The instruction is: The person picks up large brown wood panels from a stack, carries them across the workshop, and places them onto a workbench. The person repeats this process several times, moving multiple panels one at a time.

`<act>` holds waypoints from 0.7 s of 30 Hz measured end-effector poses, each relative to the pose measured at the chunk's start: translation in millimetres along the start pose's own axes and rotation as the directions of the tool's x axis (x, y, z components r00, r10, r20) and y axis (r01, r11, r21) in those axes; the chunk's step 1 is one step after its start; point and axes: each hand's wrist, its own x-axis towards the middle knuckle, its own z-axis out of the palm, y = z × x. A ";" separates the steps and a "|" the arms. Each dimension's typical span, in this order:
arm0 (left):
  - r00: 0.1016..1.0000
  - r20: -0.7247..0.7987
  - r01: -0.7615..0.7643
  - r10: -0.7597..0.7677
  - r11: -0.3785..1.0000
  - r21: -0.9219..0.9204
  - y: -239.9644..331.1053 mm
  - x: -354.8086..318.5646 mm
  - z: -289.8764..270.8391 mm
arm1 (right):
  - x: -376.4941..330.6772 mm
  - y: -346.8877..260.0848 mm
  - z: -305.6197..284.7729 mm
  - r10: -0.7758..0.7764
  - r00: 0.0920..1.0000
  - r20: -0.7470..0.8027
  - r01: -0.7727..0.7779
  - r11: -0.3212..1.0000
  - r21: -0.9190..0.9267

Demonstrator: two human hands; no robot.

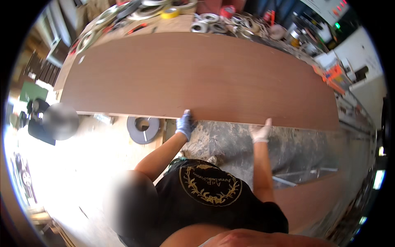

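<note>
Step in hand, as I judge it: a co-worker in a black shirt (214, 206) steadies the long brown board (197, 78) at its near edge. The board lies flat across the surface (173, 25), running from 9 to 3 o'clock and filling the upper middle.

Blue-gloved hand (185, 124), just under centre: fingers together, curled over the board edge. White-gloved hand (260, 132), toward 4 o'clock: fingers together, thumb up against the same edge. Both touch the board.

The wearer's own hands are out of view, with only a bare forearm (247, 240) at 6 o'clock, so I cannot tell their state.

Next move likely calls for an even grip on both sides so the long board stays level.

Counts:
- 1 board
- 2 gloved hands
- 1 grey ring-shaped roll (142, 129) below the edge at 8 o'clock
- 1 yellow tape roll (170, 13) at 12
- several pale rolls near it, too jumbled to count
</note>
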 end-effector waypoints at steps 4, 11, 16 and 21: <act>0.983 0.174 0.043 -0.063 0.992 0.118 15.5 -5.7 -48.1 | -59.9 172.7 49.2 0.196 0.976 -0.094 -0.217 0.881 -0.421; 0.629 -0.104 -0.649 0.770 0.594 0.476 120.6 17.4 -164.1 | -55.5 301.9 108.7 0.355 0.906 -0.230 -0.397 0.902 -0.173; 0.233 0.160 -0.478 0.959 -0.031 0.878 184.7 -16.4 -188.9 | -28.5 293.0 101.7 0.047 0.998 -0.044 -0.053 0.989 -0.138; 0.438 0.610 -0.234 0.660 -0.572 0.786 231.7 -26.3 -223.1 | -11.6 265.9 89.9 -0.025 0.999 -0.027 0.020 0.989 -0.148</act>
